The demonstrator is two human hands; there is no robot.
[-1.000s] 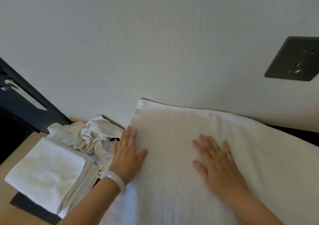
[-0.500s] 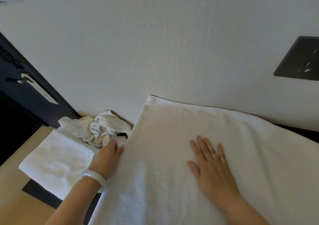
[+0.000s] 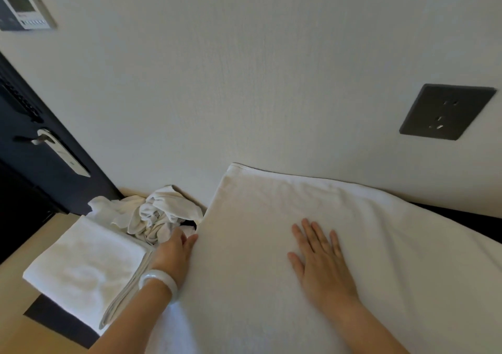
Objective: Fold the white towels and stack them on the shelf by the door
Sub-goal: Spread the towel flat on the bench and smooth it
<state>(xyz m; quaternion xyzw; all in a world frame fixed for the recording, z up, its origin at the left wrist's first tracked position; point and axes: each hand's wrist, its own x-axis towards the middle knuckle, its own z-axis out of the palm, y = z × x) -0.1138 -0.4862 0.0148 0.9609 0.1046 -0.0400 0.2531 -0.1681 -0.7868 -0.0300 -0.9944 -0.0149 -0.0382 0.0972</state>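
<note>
The person's right grip (image 3: 323,269) lay released, palm down and fingers spread, pressing flat on the large white terry towel (image 3: 244,285) that was spread over most of the near field, from 6 o'clock out to 3 o'clock. The left grip (image 3: 176,253), with a pale white bangle (image 3: 159,281) on its wrist, sat at the towel's left edge at about 9 o'clock from the right one. Its fingers were curled down at the hem, and I cannot tell whether it was grasping the cloth or only touching it. Just beside that wrist, toward 8 o'clock, a stack of folded white towels (image 3: 81,266) rested on a dark mat (image 3: 54,318) over the tan wooden surface (image 3: 16,326). Beyond the stack, at 10 o'clock from the left grip, a crumpled heap of white cloths (image 3: 152,215) lay against the plain white wall (image 3: 244,68). Farther off were a dark door (image 3: 21,180) with a silver lever handle (image 3: 58,150) at 9 o'clock, a dark grey square wall socket (image 3: 445,112) at 2 o'clock and a small wall control panel (image 3: 21,3) at 11 o'clock.
</note>
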